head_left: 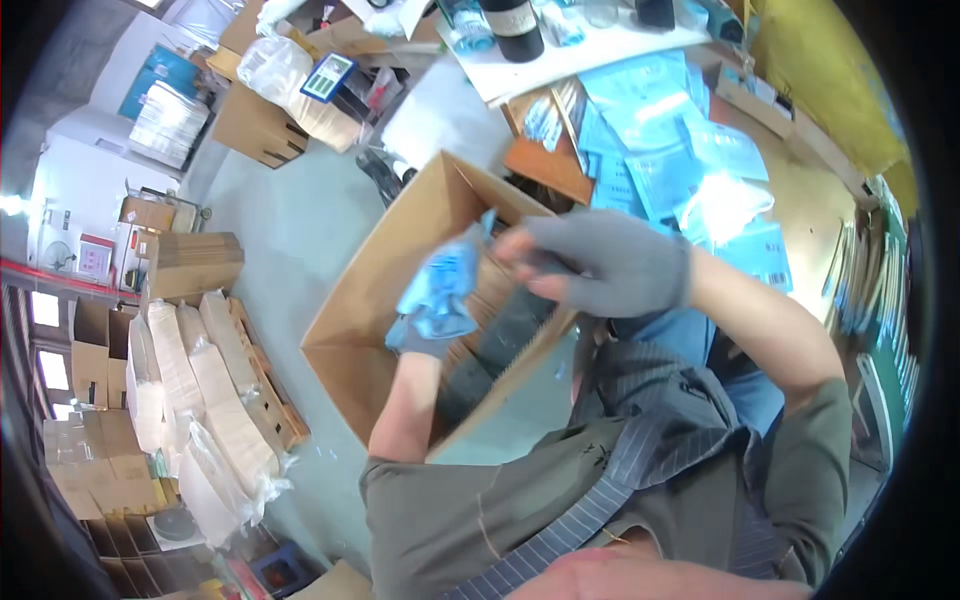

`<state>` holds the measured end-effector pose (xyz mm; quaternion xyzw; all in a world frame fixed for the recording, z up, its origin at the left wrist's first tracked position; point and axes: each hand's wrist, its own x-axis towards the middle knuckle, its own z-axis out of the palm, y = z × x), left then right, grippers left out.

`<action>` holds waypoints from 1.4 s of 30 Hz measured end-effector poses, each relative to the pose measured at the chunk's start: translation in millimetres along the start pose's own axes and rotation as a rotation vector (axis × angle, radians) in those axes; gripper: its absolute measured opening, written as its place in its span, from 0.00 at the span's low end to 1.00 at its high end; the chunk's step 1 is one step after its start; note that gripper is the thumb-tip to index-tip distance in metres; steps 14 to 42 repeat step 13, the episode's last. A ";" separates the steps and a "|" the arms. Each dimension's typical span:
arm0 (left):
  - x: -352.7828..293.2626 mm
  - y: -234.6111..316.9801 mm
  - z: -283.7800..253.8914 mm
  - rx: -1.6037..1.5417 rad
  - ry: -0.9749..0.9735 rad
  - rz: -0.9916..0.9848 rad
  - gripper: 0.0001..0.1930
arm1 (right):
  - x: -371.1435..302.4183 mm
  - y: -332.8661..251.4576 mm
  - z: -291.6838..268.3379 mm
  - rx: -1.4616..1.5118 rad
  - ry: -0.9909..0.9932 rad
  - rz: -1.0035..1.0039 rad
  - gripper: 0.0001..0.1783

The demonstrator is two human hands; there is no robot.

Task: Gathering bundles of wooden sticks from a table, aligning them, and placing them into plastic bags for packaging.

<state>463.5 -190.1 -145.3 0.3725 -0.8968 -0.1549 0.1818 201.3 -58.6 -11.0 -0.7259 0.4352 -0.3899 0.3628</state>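
A large cardboard box [350, 300] stands open in front of me. My left hand [420, 338], in a grey glove, reaches into it and holds a crumpled piece of blue plastic packaging [442, 290]. That plastic hides most of the fingers. Above the box's right side is my right hand [610, 262], in a grey fingerless glove. Its bare fingertips point left and stand apart, with nothing seen between them; they are slightly blurred. Inside the box, brown cardboard pieces and dark grey packs [515, 330] line the right side.
Flat blue printed bags [650, 150] lie piled at the far right, beside a white table [600, 60] bearing a dark bottle [513, 28]. Wrapped stacks [215, 385] rest on a pallet at left. A small blue-framed display [328, 77] stands farther back.
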 end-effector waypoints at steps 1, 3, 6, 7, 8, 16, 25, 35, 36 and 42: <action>-3.1 -24.0 56.2 -0.552 -0.028 -0.137 0.23 | -15.4 5.1 -5.2 -0.005 0.003 0.036 0.17; -2.8 -89.4 147.6 -1.672 -0.116 -0.369 0.22 | -48.3 12.5 -20.1 -0.023 0.045 0.169 0.16; 31.4 -135.5 227.6 -1.430 -0.033 -1.106 0.19 | -112.0 24.9 -25.1 0.085 0.283 0.358 0.17; 13.4 -137.1 251.1 -1.497 -0.146 -0.986 0.18 | -134.8 33.5 -28.2 0.078 0.372 0.390 0.17; -14.5 -145.3 266.0 -1.554 -0.302 -0.866 0.16 | -164.9 41.4 -27.2 0.031 0.478 0.411 0.16; 80.5 -193.2 268.7 -1.677 -1.545 -0.300 0.10 | -316.2 23.6 -0.8 -0.250 0.997 0.884 0.16; 80.5 -193.2 268.7 -1.677 -1.545 -0.300 0.10 | -316.2 23.6 -0.8 -0.250 0.997 0.884 0.16; 80.5 -193.2 268.7 -1.677 -1.545 -0.300 0.10 | -316.2 23.6 -0.8 -0.250 0.997 0.884 0.16; 80.5 -193.2 268.7 -1.677 -1.545 -0.300 0.10 | -316.2 23.6 -0.8 -0.250 0.997 0.884 0.16; 80.5 -193.2 268.7 -1.677 -1.545 -0.300 0.10 | -316.2 23.6 -0.8 -0.250 0.997 0.884 0.16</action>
